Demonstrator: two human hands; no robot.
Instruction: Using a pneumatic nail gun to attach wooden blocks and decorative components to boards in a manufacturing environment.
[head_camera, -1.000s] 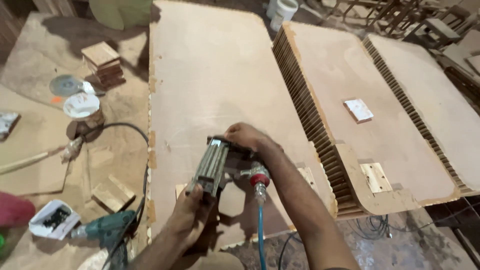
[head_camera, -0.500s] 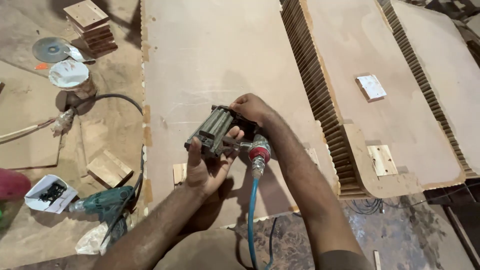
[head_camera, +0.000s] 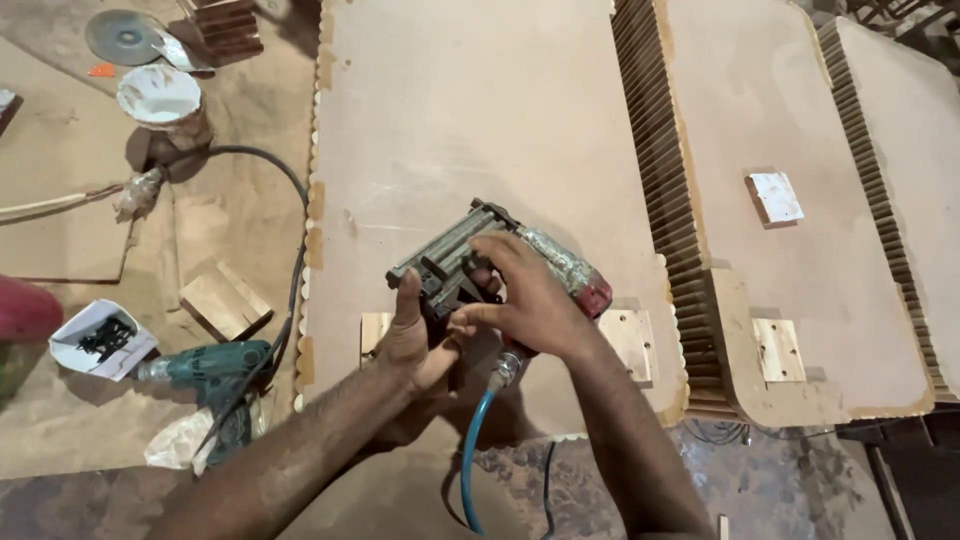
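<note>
A worn pneumatic nail gun (head_camera: 470, 252) with a red end cap is held tilted above a large brown board (head_camera: 460, 120). My left hand (head_camera: 418, 345) supports the gun's magazine from below, thumb pressed against its side. From the right, my right hand (head_camera: 530, 300) wraps over the gun's body and grip. A blue air hose (head_camera: 472, 450) hangs down from the gun's handle between my forearms. Two small pale wooden blocks (head_camera: 630, 340) sit on the board under the gun, one partly hidden by my hands.
A teal power drill (head_camera: 205, 368) with a black cable lies on the dusty floor at left, by a wood offcut (head_camera: 225, 300), a small box of screws (head_camera: 98, 338), a cup (head_camera: 162, 100) and a cutting disc (head_camera: 122, 36). Slatted curved panels (head_camera: 790, 200) stand at right.
The view has shifted closer over the gun. My left hand has moved up from under the tool onto its magazine, and the gun has turned more sideways in both hands.
</note>
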